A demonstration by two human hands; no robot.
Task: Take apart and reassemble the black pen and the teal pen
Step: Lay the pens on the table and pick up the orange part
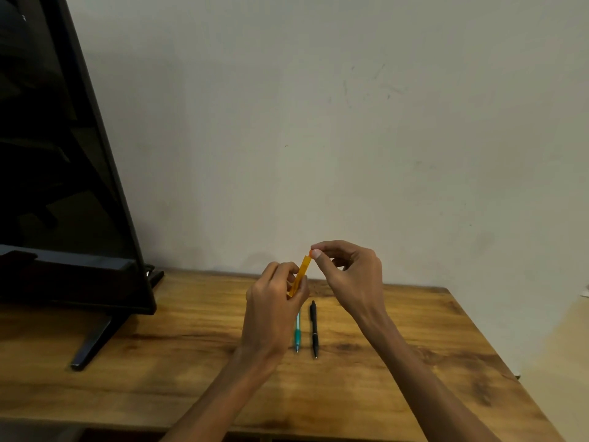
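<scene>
**Both pens on table, hands busy w/ orange pen**

Slim black plastic pen lying flat on wooden table, tip toward the near edge. Translucent teal plastic pen just beside it on the left, parallel, not touching, upper end hidden behind left hand. Both look assembled, neither held.

Above them, translucent orange pen barrel raised off table, tilted up to the right. Left hand curled round its lower part; right hand pinching its top end btwn thumb & forefinger.

Left edge: dark flat-screen monitor on slanted black stand leg. Pale, scuffed wall behind.
</scene>
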